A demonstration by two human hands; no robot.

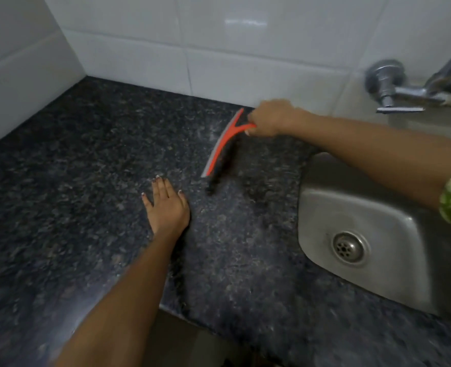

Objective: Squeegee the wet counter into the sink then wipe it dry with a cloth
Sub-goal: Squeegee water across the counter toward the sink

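Observation:
My right hand [270, 117] grips the handle of an orange squeegee [223, 147] near the back wall. Its long blade runs from the wall toward me, edge down on the dark speckled granite counter [73, 181]. A steel sink [372, 215] with a round drain [349, 247] is set into the counter to the right of the squeegee. My left hand [166, 205] lies flat on the counter, fingers spread, just left of the blade's near end and empty. I see no cloth.
White wall tiles [192, 35] close off the back and left side of the counter. A chrome wall tap [404, 94] juts out above the sink at the upper right. The counter's front edge [182, 316] is below my left forearm.

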